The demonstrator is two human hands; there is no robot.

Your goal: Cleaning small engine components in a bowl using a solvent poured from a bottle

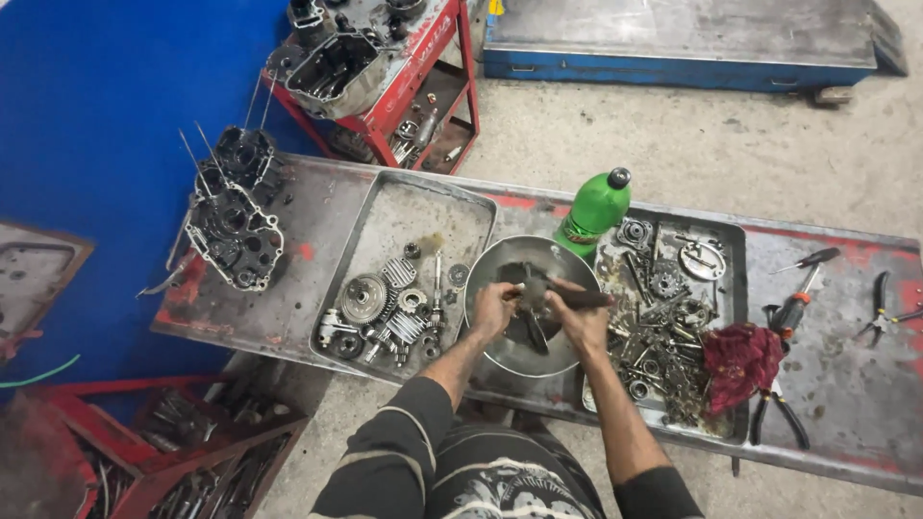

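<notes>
At the far left of the worn, red-painted steel desk [308,317] sits a dark cast engine crankcase half [234,231], ribbed and greasy, with thin studs standing up from it. Behind it a red tool trolley [452,86] carries another grey engine casing [336,67] on top and small parts on its lower shelf.

Next along, a shallow rectangular metal tray [423,207] with a dull, stained floor holds cleaned parts in its near end: a round toothed gear [363,298], finned and ribbed silver pieces, a slim shaft and small rings.

In the middle stands a round steel bowl [500,255], its inside dark with liquid. Over it both hands work. The left hand [492,309] is curled shut around a small dark metal part [532,293], which sits above the bowl's centre. The right hand [582,322] is closed on a brush handle [582,299] that points at that part; the brush head is hidden against it.

Just behind the bowl's right rim stands a green plastic bottle [594,210] with a black cap. To the right, a second tray [735,288] is heaped with oily gears, sprockets, bearings and bolts. A crumpled dark-red rag [740,356] lies on its right edge. Beyond it on the desk lie a screwdriver [808,261] with a black handle, and pliers [880,308] near the far right.
</notes>
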